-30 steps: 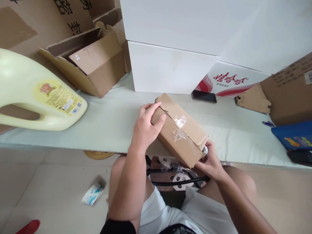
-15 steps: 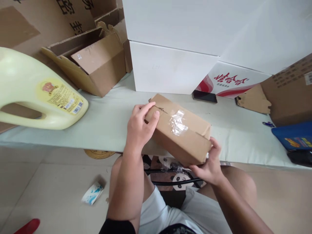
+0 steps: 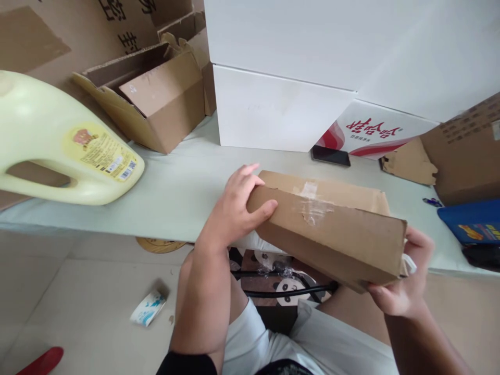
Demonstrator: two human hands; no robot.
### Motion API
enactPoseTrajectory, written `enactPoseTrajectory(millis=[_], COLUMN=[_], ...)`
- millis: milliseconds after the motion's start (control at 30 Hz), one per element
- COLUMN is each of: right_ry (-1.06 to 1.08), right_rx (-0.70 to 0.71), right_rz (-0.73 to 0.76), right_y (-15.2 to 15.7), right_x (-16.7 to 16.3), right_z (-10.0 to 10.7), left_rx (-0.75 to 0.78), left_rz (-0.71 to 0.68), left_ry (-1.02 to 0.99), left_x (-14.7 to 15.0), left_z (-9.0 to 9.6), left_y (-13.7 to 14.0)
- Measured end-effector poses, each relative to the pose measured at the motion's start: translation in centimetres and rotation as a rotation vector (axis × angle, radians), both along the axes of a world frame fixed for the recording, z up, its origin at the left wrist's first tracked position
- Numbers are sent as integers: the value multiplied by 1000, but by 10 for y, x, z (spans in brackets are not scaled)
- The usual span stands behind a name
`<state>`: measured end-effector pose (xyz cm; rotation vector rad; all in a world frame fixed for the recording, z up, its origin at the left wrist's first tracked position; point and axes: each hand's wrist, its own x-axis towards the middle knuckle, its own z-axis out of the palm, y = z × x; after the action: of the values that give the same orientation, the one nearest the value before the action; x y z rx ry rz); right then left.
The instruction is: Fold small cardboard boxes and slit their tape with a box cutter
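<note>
Left of your left hand (image 3: 239, 208), the pale green cloth-covered surface (image 3: 175, 192) lies open up to the large pale yellow plastic jug (image 3: 97, 179). Behind the long brown cardboard box (image 3: 332, 229), stacked white cardboard boxes (image 3: 269, 112) and a flat black phone (image 3: 331, 156) bar you. Rightward, a flat blue printed packet (image 3: 472, 221) narrows your way.
</note>
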<state>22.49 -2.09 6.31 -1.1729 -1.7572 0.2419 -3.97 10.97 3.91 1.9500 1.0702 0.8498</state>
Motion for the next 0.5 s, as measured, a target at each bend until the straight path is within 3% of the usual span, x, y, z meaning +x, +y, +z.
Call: enactPoseTrajectory(millis=[67,167,300,500], right_ry=[24,59,-11,-145], right_rx=[17,-17,-176,-283], right_rz=[-30,-68,-137,-78], right_y=[-1,-4,-12,-25], right_x=[0,-3,-5,3], right_z=[3,8,14,23], left_rx=[-15,-17,-19,9], left_rz=[-104,-151,-265,-371], left_ry=[28,109,136,92], left_x=[0,2,7,8], left_z=[2,6,14,19], left_y=[-1,-5,-15,-25])
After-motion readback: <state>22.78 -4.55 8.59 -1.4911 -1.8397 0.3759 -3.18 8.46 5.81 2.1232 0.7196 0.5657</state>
